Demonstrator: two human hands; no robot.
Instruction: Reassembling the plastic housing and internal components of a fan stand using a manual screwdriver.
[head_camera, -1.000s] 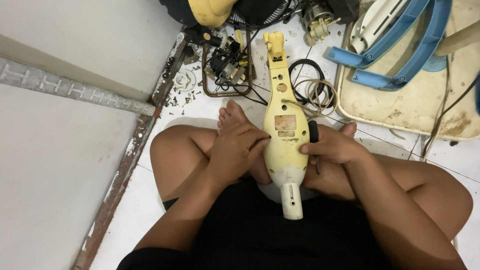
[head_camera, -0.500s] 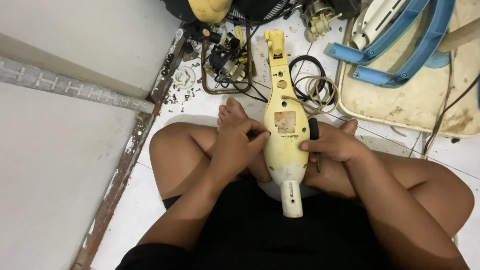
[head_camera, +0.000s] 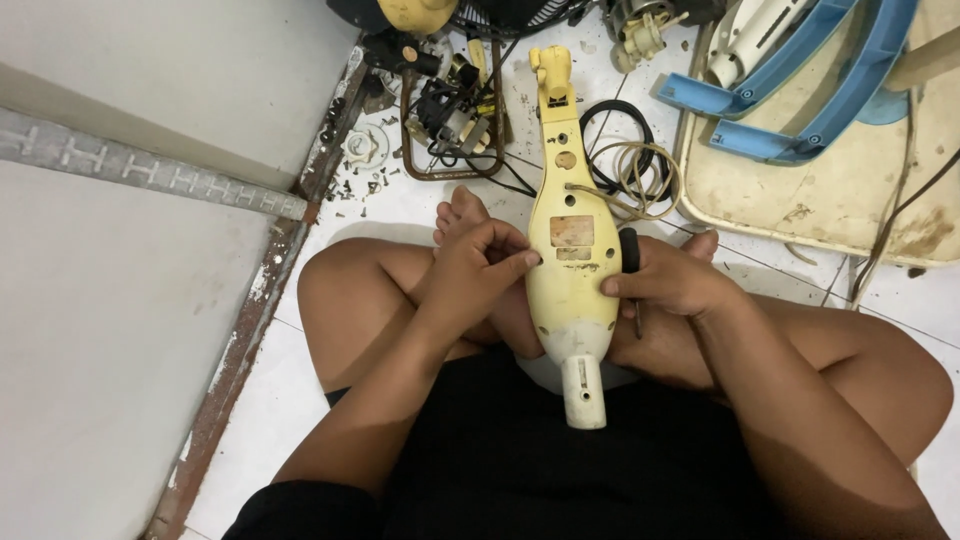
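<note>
Across the person's crossed legs lies a long pale-yellow plastic housing (head_camera: 570, 260), narrow neck pointing away toward the clutter, white tubular stub at the near end over the black shorts. Rectangular label patch and a few round holes on its upper face. Left hand (head_camera: 478, 272) grips the housing's left edge, fingers curled and pressed together, fingertips touching the plastic beside the label patch. Right hand (head_camera: 672, 283) braces the right edge, fingers bunched, pinching a dark-handled tool (head_camera: 630, 258) upright against the side of the housing; tool tip hidden, can't tell its kind for sure. A bare foot (head_camera: 458, 212) shows just behind the left hand.

Outward: black cable coil (head_camera: 606, 122) and a beige cord loop (head_camera: 650, 180) on the white tiled floor (head_camera: 300, 400), touching or just beside the housing's neck. Left of the neck, a rusty wire frame (head_camera: 450, 172) with a small motor and wiring inside it. Loose screws and a small white ring (head_camera: 362, 146) nearby by the metal door track (head_camera: 250, 330). Far right, a dirty cream panel (head_camera: 860, 190) bearing blue curved plastic pieces (head_camera: 800, 95). Top edge: part of a yellow cap (head_camera: 418, 14) and a dark fan grille (head_camera: 510, 12), both cut off.
</note>
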